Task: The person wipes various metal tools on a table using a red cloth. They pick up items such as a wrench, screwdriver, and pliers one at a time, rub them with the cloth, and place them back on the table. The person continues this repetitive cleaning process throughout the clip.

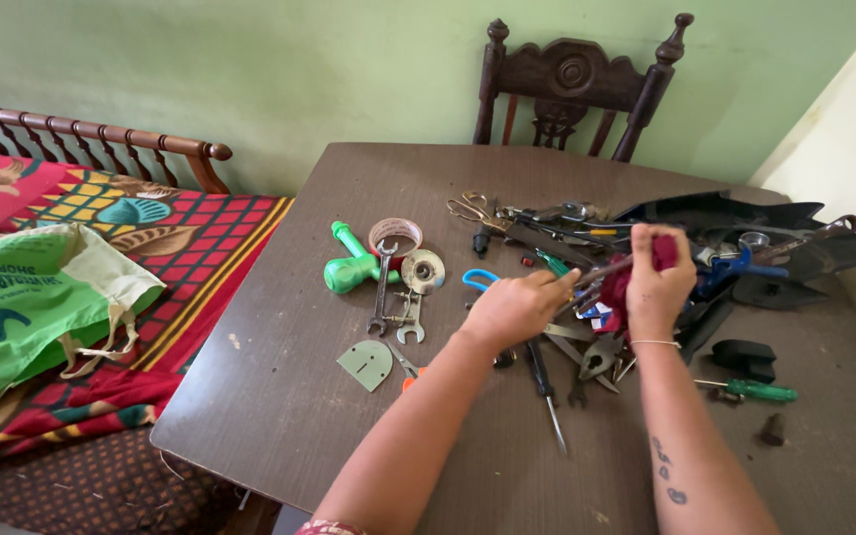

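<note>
Nearest the camera, two bare forearms are seen reaching up over the dark brown table (279,396), and the scene is taken from left to right. Far left, a green shopping bag (22,307) is laid on a bed with a red patterned cover (200,248). On the table, a green plastic tool (351,266) is set beside a roll of tape (395,235), a round metal disc (422,270), several spanners (395,307) and a flat grey-green plate (366,364). The left hand (515,309) is closed around the handle end of a slim rod-like tool (601,269), probably a screwdriver; its grip is clamped on that tool. The right hand (658,282) is closed on a dark red cloth (621,282), which is wrapped about the tool's far end above the heap of pliers, scissors and screwdrivers (547,238). Further right, black plastic panels (745,228), a green-handled screwdriver (760,390) and a small dark bit (772,429) are spread out, with a carved wooden chair (572,84) behind. As a judgement, the tip could be driven through the cloth into the palm if the tool is pushed hard, and loose tools could be knocked off the table's edge by a sweeping forearm, since the pile is crowded close under both wrists.
</note>
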